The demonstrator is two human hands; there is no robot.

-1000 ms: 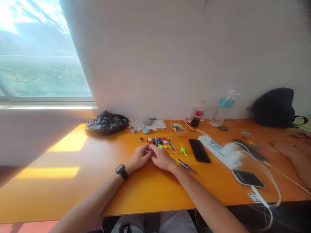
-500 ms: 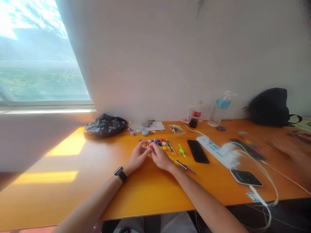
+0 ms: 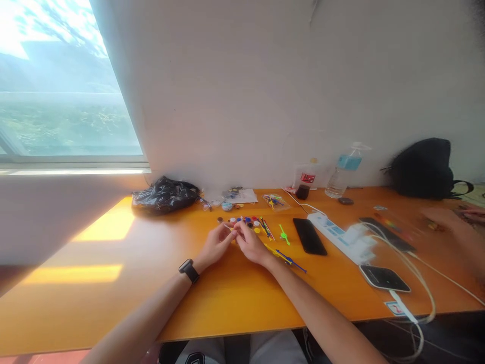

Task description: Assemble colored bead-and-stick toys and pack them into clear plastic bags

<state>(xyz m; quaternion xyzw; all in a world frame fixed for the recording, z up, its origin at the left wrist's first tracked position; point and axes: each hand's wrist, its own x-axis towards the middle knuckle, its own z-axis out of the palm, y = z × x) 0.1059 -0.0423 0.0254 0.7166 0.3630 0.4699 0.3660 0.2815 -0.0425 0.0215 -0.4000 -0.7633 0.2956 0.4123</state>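
My left hand (image 3: 217,241) and my right hand (image 3: 250,243) meet over the middle of the table, fingertips pinched together. A small pale piece seems to sit between them, too covered by the fingers to name. Just beyond lie several small round discs, among them a brown disc (image 3: 220,220), a red disc (image 3: 256,223) and a yellow disc (image 3: 257,230). Beside my right hand are thin arrow-shaped plastic pieces: a green arrow (image 3: 284,235), a blue arrow (image 3: 291,261), and a bundle of red and yellow ones (image 3: 267,228).
A black phone (image 3: 309,236), a white power strip (image 3: 333,235) with cables and a charging device (image 3: 384,278) lie to the right. Behind are a black plastic bag (image 3: 165,196), bagged arrows (image 3: 275,201), a water bottle (image 3: 335,182) and a black backpack (image 3: 422,168). Another person's hand (image 3: 449,222) is at far right.
My hands stay together in nearly the same place, with the left fingers slightly lower and more closed. At far right, the other person's hand has moved.
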